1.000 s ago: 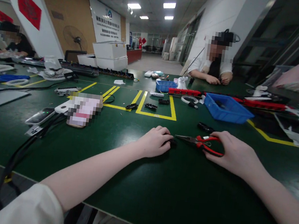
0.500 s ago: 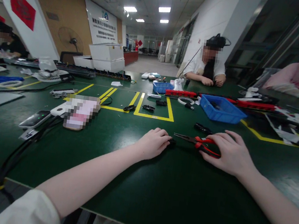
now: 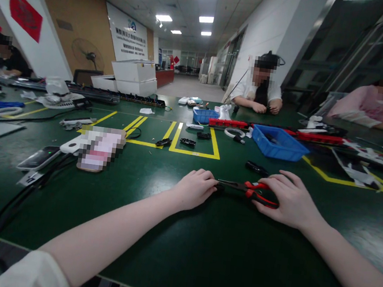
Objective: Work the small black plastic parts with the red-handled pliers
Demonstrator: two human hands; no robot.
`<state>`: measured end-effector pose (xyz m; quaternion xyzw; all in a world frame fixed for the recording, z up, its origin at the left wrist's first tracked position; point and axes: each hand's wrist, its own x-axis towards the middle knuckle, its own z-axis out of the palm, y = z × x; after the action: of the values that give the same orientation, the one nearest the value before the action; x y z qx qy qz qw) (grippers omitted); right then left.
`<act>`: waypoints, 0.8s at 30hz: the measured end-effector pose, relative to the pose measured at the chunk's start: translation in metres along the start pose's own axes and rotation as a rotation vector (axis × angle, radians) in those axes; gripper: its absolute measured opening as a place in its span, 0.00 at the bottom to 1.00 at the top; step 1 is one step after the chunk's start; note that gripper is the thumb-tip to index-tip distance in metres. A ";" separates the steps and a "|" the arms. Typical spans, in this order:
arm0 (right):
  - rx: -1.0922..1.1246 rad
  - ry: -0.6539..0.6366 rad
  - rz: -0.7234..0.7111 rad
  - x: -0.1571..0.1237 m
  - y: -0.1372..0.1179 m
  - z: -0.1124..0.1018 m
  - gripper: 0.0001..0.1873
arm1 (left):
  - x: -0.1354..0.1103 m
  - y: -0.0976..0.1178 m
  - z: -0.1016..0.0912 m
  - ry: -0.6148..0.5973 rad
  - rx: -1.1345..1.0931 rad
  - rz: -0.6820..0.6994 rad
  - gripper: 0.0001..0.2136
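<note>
My left hand (image 3: pixel 194 188) rests on the green table (image 3: pixel 197 257) with its fingers curled over a small black part that barely shows at the fingertips. My right hand (image 3: pixel 289 201) grips the red handles of needle-nose pliers (image 3: pixel 254 191). The pliers lie low over the table, and their dark jaws point left and reach the black part at my left fingertips.
A black plug piece (image 3: pixel 257 167) lies just beyond the pliers. Further back stand a blue bin (image 3: pixel 276 143), a smaller blue bin (image 3: pixel 204 115), red power strips (image 3: pixel 227 123) and yellow tape outlines (image 3: pixel 193 152). Phones and cables (image 3: pixel 39 159) lie at the left. Other people sit around the table.
The pliers' tips have moved left until they meet the part under my left fingertips. The camera has tilted a little; both hands stay in place.
</note>
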<state>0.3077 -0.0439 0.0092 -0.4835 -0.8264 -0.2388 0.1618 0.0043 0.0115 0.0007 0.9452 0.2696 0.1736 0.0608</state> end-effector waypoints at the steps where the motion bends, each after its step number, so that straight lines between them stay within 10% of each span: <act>1: 0.002 0.023 -0.015 0.000 0.000 0.000 0.24 | 0.000 0.000 0.001 0.001 0.002 -0.001 0.12; 24: -0.049 0.083 -0.040 -0.001 -0.005 -0.005 0.24 | 0.004 -0.013 0.002 0.059 -0.521 -0.144 0.12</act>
<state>0.3042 -0.0497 0.0116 -0.4604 -0.8224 -0.2819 0.1794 0.0019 0.0240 -0.0029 0.8706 0.2840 0.2600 0.3062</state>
